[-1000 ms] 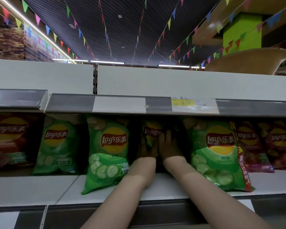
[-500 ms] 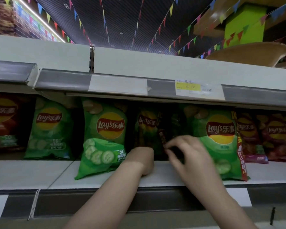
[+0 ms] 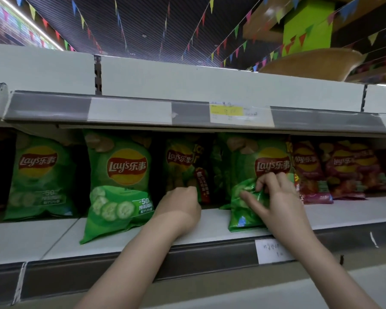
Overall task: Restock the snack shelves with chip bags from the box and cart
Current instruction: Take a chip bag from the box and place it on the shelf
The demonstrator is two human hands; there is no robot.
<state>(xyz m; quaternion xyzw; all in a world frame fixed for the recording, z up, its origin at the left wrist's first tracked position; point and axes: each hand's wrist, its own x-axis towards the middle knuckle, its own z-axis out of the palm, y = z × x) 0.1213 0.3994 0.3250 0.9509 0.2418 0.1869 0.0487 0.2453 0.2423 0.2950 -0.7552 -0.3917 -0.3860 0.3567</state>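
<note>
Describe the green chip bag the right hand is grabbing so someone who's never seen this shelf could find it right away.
Start at the yellow price tag on the grey rail of the upper shelf and drop straight down to the white shelf below. The bag stands there, green, just left of the red bags. It alone has its lower front crumpled, pinched by the right hand.

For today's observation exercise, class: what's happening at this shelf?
A person is tidying green chip bags on a store shelf. The right hand pinches the front of one green bag near the shelf edge. The left hand is curled at a darker bag set further back.
</note>
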